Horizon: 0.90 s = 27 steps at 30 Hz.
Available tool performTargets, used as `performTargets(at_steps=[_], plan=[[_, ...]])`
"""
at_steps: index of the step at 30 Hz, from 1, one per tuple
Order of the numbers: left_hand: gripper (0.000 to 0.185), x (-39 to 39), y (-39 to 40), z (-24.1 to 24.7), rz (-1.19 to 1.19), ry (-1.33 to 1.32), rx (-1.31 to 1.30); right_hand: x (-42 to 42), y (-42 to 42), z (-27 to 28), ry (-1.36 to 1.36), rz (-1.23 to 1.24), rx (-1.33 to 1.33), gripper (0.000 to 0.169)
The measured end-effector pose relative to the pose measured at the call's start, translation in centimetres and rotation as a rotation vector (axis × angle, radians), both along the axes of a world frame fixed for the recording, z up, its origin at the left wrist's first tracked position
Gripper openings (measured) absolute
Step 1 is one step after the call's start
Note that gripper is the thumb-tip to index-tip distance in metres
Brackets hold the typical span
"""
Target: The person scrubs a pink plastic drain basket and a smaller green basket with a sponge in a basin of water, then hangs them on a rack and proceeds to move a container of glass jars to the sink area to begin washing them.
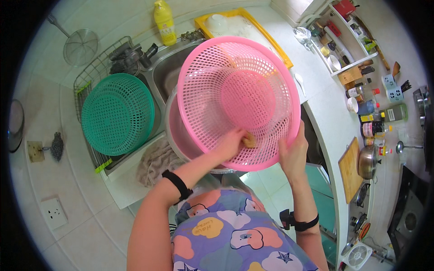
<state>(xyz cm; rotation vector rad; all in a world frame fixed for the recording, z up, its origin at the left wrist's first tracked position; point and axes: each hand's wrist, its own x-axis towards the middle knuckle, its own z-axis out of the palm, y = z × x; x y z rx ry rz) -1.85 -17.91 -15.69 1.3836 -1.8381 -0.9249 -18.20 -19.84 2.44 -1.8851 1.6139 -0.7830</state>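
A pink plastic colander basket [249, 98] is tilted before me, its hollow side facing up toward the camera. My right hand [294, 150] grips its rim at the lower right. Inside the basket, my left hand [232, 142] presses a yellowish-brown sponge [249, 140] against the perforated wall. Part of a large round basin [176, 135] shows beneath the basket; most of it is hidden.
A green plastic colander [117, 113] leans over the wire rack [105, 159] at left. Behind are the steel sink [166, 76], a yellow bottle [165, 23] and a yellow-rimmed tray [274, 44]. A grey towel [157, 162] lies on the counter's edge. Bottles and a cutting board [351, 171] line the right.
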Motion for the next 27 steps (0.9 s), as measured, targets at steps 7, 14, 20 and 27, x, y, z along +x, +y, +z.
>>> performTargets(at_steps=[7,14,20,27], plan=[[0.027,9.4,-4.0,-1.9,0.131,-0.743,-0.295,-0.1,-2.2,2.2,0.211,0.107,-0.139,0.063],[0.026,2.3,-2.3,-2.2,0.277,-0.434,0.007,-3.5,2.3,-4.7,-0.177,0.163,0.192,0.071],[0.024,-2.0,-1.5,-3.7,0.197,0.170,0.114,0.4,1.7,0.5,0.040,0.120,-0.112,0.073],[0.029,6.2,-5.3,-2.9,0.035,-0.688,-0.318,0.6,1.2,2.0,0.133,0.100,-0.037,0.077]])
